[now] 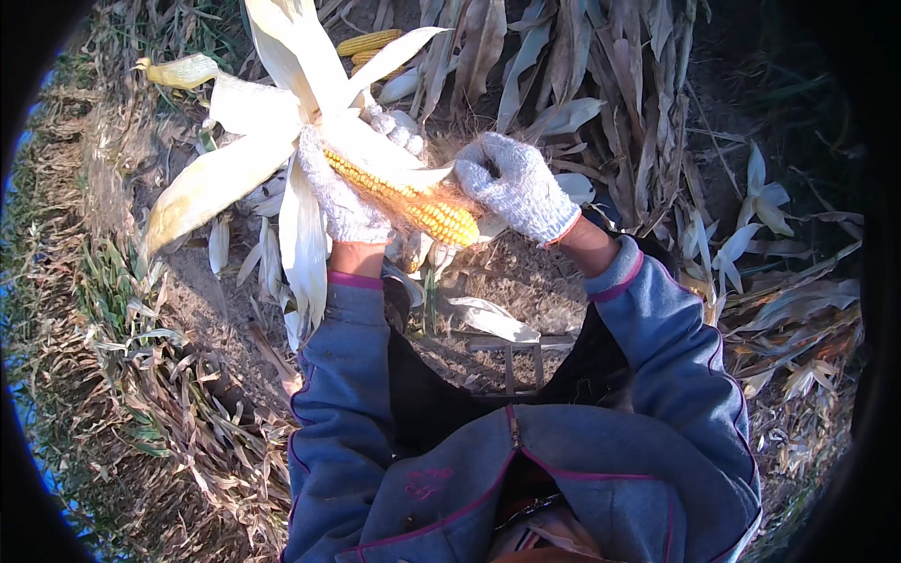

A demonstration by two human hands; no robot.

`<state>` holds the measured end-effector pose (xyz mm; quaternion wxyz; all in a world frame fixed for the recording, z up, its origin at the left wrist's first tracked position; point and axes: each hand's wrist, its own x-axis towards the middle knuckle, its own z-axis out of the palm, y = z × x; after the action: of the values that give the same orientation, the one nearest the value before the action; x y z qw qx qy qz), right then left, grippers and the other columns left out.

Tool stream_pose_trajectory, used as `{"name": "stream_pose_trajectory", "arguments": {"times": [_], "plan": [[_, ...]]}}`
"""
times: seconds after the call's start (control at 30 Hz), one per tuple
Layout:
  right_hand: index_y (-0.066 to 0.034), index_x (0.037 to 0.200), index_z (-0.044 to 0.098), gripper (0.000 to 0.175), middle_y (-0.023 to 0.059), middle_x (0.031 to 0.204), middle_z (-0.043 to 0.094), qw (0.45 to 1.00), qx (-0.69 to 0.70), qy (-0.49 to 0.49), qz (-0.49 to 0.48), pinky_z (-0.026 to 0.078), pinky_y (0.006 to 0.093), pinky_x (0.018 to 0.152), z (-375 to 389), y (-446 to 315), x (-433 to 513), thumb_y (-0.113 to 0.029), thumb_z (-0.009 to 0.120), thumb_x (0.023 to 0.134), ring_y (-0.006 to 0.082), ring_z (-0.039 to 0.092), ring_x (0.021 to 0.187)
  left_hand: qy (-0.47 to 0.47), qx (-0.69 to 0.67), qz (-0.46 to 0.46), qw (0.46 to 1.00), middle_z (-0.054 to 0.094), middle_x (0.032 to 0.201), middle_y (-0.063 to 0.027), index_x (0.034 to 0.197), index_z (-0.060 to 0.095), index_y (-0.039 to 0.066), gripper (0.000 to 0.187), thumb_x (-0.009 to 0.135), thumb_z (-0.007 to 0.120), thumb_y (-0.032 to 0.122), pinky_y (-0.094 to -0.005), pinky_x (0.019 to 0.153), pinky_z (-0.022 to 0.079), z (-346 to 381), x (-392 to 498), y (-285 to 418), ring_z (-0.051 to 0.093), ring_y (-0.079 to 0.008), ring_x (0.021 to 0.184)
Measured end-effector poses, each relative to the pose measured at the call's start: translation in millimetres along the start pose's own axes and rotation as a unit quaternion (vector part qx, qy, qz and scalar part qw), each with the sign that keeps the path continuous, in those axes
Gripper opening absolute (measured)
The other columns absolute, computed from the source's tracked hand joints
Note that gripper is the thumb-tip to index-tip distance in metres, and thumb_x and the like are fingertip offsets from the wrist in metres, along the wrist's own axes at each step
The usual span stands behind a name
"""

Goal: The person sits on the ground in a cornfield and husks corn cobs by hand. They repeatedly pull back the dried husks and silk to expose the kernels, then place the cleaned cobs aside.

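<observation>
An ear of yellow corn [443, 219] slants across the middle of the head view, its tip toward me. Strands of brown silk [401, 200] cling along the kernels. My left hand [345, 200], in a white knit glove, is closed around the ear's lower part. Pale husk leaves [246, 105] spread outward from its base, several folded back over that hand. My right hand [510, 183], gloved alike, has its fingers curled beside the ear and pinches the end of one husk leaf [380, 148] along with some silk. Its fingertips are partly hidden.
Husked yellow ears [369, 43] lie on the ground beyond my left hand. Dry corn stalks and leaves [577, 63] are heaped at the far side. A loose husk [496, 319] lies between my legs, near a metal frame [524, 362]. Leaf litter [204, 422] covers the left.
</observation>
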<state>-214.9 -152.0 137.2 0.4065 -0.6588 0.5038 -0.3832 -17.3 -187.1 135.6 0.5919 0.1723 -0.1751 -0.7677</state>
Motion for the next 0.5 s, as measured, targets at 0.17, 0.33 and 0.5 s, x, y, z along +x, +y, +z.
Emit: {"name": "stream_pose_trajectory", "arguments": {"times": [0.17, 0.33, 0.5], "plan": [[0.0016, 0.091, 0.063, 0.027, 0.0149, 0.079, 0.064, 0.996, 0.029, 0.087, 0.021, 0.050, 0.0350, 0.068, -5, 4, 9, -0.025, 0.059, 0.085, 0.0248, 0.064, 0.073, 0.082, 0.044, 0.019, 0.995, 0.056, 0.105, -0.0111, 0.124, 0.047, 0.007, 0.064, 0.089, 0.046, 0.060, -0.0422, 0.080, 0.049, 17, 1, -12, 0.056, -0.0258, 0.094], [0.0037, 0.094, 0.063, 0.028, 0.0111, 0.084, 0.064, 0.970, 0.194, 0.089, 0.114, 0.048, 0.0309, 0.070, -3, 0, 24, -0.022, 0.053, 0.088, 0.0175, 0.060, 0.076, 0.095, 0.080, 0.016, 0.992, 0.054, 0.123, -0.0103, 0.131, 0.042, 0.005, 0.054, 0.097, 0.041, 0.046, -0.0341, 0.082, 0.052, -12, 6, -19, 0.060, -0.0191, 0.097], [0.0006, 0.094, 0.059, 0.021, 0.0227, 0.092, 0.060, 0.958, -0.218, 0.118, -0.146, 0.046, 0.0451, 0.080, -4, 37, 41, -0.011, 0.060, 0.077, 0.0412, 0.057, 0.091, 0.149, 0.123, -0.008, 0.981, 0.056, 0.119, -0.0097, 0.129, 0.044, 0.005, 0.047, 0.098, 0.041, 0.040, -0.0326, 0.082, 0.053, -30, 1, -19, 0.060, -0.0185, 0.098]]}}
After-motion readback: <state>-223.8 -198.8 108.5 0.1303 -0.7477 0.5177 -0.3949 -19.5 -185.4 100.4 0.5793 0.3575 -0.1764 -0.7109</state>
